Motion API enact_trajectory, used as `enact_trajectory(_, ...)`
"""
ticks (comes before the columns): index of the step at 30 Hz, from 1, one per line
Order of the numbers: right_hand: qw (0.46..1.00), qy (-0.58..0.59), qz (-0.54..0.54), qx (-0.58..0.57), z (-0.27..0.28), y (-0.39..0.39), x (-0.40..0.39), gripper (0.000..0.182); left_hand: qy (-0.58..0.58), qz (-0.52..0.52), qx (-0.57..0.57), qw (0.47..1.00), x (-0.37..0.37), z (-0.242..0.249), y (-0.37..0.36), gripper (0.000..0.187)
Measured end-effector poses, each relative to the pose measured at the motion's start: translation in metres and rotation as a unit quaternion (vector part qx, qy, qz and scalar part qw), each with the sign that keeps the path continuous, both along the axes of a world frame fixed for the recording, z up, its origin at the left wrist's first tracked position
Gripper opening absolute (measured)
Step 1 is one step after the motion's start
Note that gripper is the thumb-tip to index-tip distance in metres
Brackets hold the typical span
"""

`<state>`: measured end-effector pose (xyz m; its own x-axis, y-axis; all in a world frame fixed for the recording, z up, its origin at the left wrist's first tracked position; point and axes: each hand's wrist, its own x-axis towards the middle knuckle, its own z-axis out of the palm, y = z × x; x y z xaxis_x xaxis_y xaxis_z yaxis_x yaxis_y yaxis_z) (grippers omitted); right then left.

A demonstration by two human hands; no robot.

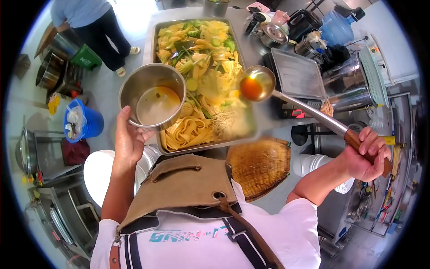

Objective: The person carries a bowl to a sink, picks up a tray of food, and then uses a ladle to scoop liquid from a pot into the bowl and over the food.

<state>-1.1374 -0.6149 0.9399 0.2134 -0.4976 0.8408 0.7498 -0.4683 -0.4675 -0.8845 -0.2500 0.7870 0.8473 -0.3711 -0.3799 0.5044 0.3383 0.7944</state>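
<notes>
My left hand grips a round metal pot by its lower side, thumb near the rim. The pot is tilted toward me, with a little yellowish liquid at its bottom. My right hand is wrapped round the wooden handle of a ladle. Reddish-orange liquid lies in the ladle's bowl, which hangs over the right edge of a large metal tray. Inside the tray are leafy greens, yellow tofu-skin strips, wide flat noodles and thin pale strands. Steam or blur veils the tray's lower right.
Right of the tray is a kitchen scale, with a lidded pot and large steel pot nearby. A woven basket is below the counter. A blue bin stands left, and another person stands at upper left.
</notes>
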Motion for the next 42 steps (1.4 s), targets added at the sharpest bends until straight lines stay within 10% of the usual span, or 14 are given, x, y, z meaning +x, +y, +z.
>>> enact_trajectory(42, 0.992, -0.063, 0.097, -0.048, 0.025, -0.046, 0.331, 0.006, 0.047, 0.297, 0.02, 0.953, -0.021, 0.003, 0.039, 0.062)
